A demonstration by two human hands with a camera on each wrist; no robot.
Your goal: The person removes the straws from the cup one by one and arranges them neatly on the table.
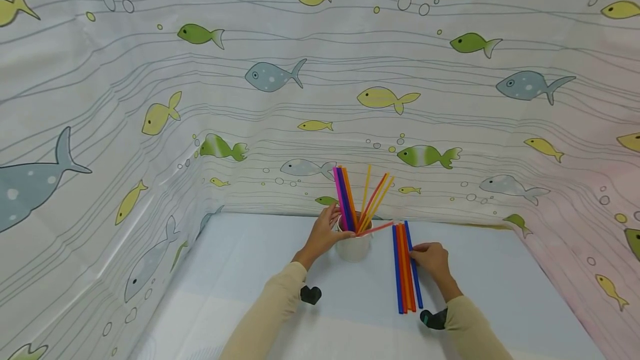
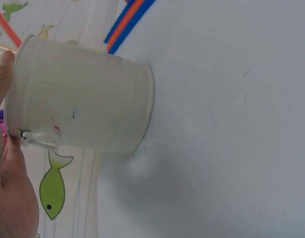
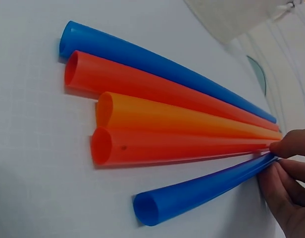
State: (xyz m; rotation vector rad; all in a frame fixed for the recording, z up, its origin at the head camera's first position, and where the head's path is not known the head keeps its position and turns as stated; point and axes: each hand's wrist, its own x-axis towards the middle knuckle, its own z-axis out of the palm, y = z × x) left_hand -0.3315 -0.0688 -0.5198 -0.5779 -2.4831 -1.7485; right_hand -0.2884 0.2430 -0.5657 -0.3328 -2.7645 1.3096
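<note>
A small white metal bucket (image 1: 353, 249) stands at the table's back edge with several coloured straws (image 1: 354, 199) upright or leaning in it. My left hand (image 1: 325, 235) grips its rim, thumb at the front and fingers round the far left side; the left wrist view shows the bucket's pale wall (image 2: 83, 94). To the bucket's right, blue, red and orange straws (image 1: 404, 271) lie side by side on the table. My right hand (image 1: 434, 260) pinches the rightmost blue straw (image 1: 416, 279) along its far half. In the right wrist view this blue straw (image 3: 202, 191) lies slightly apart from the row.
A white table surface (image 1: 350, 304) reaches forward to a wall covering (image 1: 320, 182) printed with fish. One pinkish-red straw (image 1: 377, 229) juts out sideways over the bucket's rim towards the row. Dark wrist pieces (image 1: 311, 294) show beside both sleeves.
</note>
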